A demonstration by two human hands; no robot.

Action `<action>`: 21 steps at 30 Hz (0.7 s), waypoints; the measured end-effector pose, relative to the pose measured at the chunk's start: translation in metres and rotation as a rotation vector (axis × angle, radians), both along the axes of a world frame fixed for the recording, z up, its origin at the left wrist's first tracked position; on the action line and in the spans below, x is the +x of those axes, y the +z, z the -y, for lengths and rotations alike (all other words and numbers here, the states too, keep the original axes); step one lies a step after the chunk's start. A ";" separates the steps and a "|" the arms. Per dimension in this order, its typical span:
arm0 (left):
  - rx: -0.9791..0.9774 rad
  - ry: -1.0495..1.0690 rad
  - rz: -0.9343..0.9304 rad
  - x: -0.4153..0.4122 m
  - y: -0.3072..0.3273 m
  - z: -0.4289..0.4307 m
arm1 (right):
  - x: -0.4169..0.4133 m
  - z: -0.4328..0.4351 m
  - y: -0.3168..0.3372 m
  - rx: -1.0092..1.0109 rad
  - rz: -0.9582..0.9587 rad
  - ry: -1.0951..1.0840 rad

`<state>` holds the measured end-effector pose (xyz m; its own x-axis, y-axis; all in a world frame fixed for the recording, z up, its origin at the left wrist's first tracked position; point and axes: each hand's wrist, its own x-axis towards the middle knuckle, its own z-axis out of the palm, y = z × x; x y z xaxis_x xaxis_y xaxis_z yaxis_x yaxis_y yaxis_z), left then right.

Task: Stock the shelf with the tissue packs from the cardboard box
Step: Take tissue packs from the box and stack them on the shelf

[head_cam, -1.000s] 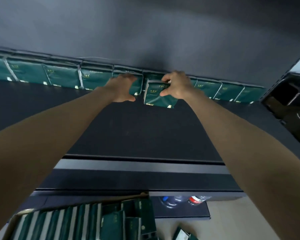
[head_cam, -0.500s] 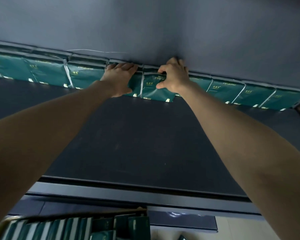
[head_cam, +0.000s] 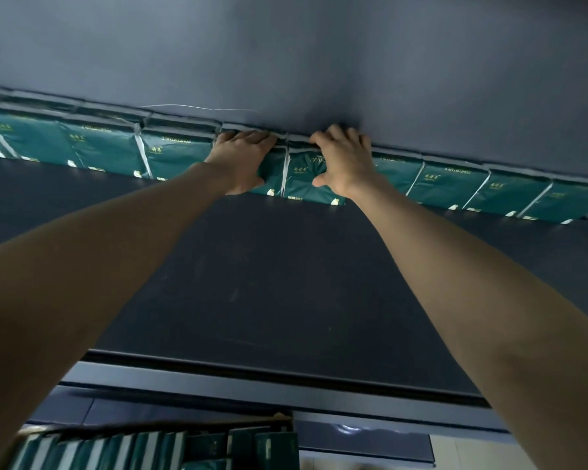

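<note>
A row of dark green tissue packs point(head_cam: 99, 149) lines the back of the dark shelf point(head_cam: 269, 273), against the rear wall. My right hand point(head_cam: 345, 164) presses a green tissue pack point(head_cam: 301, 184) in the middle of the row, fingers over its top, thumb on its front. My left hand point(head_cam: 241, 157) lies flat on the neighbouring pack point(head_cam: 270, 173) just to the left. The cardboard box point(head_cam: 157, 446), holding several upright green packs, sits at the bottom left below the shelf.
The rear wall point(head_cam: 319, 56) rises directly behind the row. The shelf's front edge point(head_cam: 252, 378) runs across below my arms, with a lower shelf rail point(head_cam: 364, 432) beneath it. Pale floor point(head_cam: 472, 452) shows at the bottom right.
My right hand has pushed the pack back from the shelf surface into the gap in the row. My left hand moved onto the pack beside it. The view tilted upward.
</note>
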<state>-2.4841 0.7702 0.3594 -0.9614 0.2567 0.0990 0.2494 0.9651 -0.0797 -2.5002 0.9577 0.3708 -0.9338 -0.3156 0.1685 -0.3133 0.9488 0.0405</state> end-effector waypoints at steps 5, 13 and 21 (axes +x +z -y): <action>-0.032 -0.037 0.044 0.009 0.029 0.005 | 0.011 0.006 0.020 -0.006 0.110 -0.029; 0.083 -0.068 0.145 0.066 0.083 0.036 | 0.076 0.036 0.082 -0.167 0.233 -0.020; 0.117 -0.068 0.236 0.173 0.116 0.094 | 0.186 0.100 0.107 -0.124 0.303 -0.038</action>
